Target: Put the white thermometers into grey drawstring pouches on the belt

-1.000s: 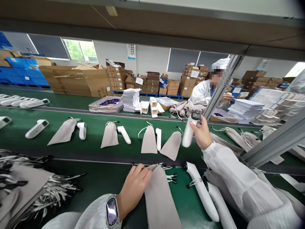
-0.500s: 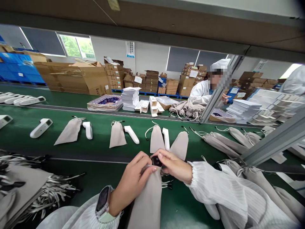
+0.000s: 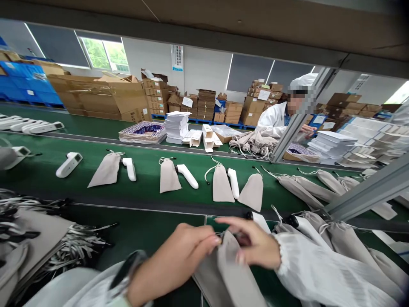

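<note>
A grey cloth drawstring pouch [image 3: 238, 275] hangs between my hands, low in the middle of the view. My left hand [image 3: 188, 251] is closed, thumb and fingers pinching the pouch at its mouth. On the pouch's right side, my right hand [image 3: 257, 245] grips the cloth with its thumb in front and index finger stretched toward the left hand; motion blurs it. Another fold of grey cloth [image 3: 209, 277] shows under the left hand, and I cannot tell if it is the same pouch. Just behind the right hand lies a white handheld device [image 3: 260, 221] with a black end.
Ahead, a green belt [image 3: 143, 192] carries grey pouches [image 3: 223, 183] and white thermometer-like devices [image 3: 188, 175]. Stacked pouches with cords [image 3: 41, 238] lie at left, filled-looking pouches [image 3: 345, 236] at right. A metal post [image 3: 297, 119] slants upward; a co-worker [image 3: 271, 119] sits across.
Both hands have moved down and right. The black device end that showed in the pouch mouth is out of sight. Pouches and devices on the belt have shifted right.
</note>
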`<state>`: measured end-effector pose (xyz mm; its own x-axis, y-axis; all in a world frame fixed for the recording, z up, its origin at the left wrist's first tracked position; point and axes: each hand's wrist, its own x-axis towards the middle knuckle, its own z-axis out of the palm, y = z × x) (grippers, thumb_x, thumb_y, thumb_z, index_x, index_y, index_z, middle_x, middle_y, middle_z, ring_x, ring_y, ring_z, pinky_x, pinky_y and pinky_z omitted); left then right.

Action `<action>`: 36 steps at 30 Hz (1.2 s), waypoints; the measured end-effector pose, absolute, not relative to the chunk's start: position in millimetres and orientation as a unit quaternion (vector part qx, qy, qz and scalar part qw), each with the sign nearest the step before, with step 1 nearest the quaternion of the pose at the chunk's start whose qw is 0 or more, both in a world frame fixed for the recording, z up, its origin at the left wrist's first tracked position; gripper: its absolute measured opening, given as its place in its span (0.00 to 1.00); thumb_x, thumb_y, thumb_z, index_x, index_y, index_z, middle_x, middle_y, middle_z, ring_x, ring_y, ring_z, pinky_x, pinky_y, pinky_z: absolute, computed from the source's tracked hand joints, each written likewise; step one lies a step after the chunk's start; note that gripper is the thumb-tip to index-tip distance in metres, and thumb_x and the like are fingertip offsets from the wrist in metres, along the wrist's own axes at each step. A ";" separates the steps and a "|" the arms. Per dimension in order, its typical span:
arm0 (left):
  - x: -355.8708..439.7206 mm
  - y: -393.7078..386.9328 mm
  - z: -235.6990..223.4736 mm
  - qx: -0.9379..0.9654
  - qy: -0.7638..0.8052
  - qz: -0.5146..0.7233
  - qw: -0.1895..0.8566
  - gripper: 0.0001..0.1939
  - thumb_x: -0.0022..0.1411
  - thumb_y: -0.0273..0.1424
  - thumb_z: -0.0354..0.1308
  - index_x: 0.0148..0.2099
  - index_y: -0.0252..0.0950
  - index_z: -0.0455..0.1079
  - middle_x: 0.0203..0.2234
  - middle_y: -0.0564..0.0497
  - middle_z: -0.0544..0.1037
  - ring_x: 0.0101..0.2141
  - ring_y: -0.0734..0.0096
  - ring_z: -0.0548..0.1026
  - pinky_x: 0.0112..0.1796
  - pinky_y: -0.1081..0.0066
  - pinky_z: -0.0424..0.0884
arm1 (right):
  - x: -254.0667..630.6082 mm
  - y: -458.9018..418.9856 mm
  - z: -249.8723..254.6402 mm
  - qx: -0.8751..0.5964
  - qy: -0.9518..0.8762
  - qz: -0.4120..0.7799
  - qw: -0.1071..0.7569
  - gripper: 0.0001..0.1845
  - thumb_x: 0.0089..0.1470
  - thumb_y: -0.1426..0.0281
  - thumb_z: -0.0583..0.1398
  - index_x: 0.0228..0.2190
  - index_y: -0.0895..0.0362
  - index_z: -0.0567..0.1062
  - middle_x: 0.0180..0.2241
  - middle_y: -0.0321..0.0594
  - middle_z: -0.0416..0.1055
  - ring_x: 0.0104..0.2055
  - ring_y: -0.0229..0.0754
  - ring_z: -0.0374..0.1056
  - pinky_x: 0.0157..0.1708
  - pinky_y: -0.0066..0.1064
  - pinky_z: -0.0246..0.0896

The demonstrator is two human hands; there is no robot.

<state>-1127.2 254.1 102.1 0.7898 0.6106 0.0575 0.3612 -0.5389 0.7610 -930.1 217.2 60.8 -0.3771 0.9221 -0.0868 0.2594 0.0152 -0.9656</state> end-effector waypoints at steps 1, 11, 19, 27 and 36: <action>-1119.3 250.6 105.7 0.853 0.270 0.188 0.406 0.17 0.63 0.31 0.40 0.24 0.35 0.61 0.17 0.58 0.63 0.20 0.78 0.61 0.23 0.77 0.55 | -939.6 211.1 60.0 -0.415 -0.642 0.568 0.305 0.23 0.34 0.59 0.63 0.35 0.57 0.71 0.25 0.36 0.67 0.26 0.37 0.63 0.26 0.28 0.58; -1140.7 232.1 40.8 0.853 0.447 0.076 0.259 0.14 0.61 0.35 0.44 0.49 0.40 0.61 0.44 0.48 0.66 0.46 0.58 0.61 0.43 0.61 0.60 | -786.1 298.6 105.9 -0.838 -0.369 -0.011 0.401 0.32 0.42 0.55 0.55 0.46 0.62 0.60 0.43 0.56 0.63 0.45 0.54 0.60 0.41 0.43 0.55; -1136.0 235.2 40.7 0.835 0.457 0.087 0.294 0.03 0.59 0.27 0.48 0.36 0.36 0.62 0.35 0.50 0.65 0.38 0.64 0.63 0.37 0.67 0.61 | -810.2 354.6 32.5 -0.808 -0.556 0.009 0.192 0.25 0.43 0.67 0.57 0.46 0.54 0.64 0.50 0.50 0.57 0.53 0.56 0.50 0.48 0.48 0.42; -1140.2 238.1 46.5 0.850 0.442 0.101 0.270 0.06 0.58 0.28 0.49 0.27 0.37 0.59 0.26 0.55 0.66 0.32 0.67 0.63 0.34 0.69 0.57 | -807.8 366.3 20.5 -0.827 -0.490 0.080 0.263 0.31 0.44 0.73 0.53 0.52 0.58 0.54 0.36 0.47 0.67 0.39 0.48 0.64 0.39 0.40 0.57; -1121.8 247.3 64.4 0.824 0.365 0.140 0.410 0.10 0.62 0.37 0.42 0.33 0.39 0.60 0.27 0.56 0.66 0.27 0.72 0.65 0.26 0.75 0.55 | -922.0 283.2 119.2 -0.398 -0.514 0.463 0.602 0.39 0.42 0.69 0.60 0.51 0.38 0.45 0.40 0.34 0.62 0.34 0.38 0.65 0.35 0.38 0.64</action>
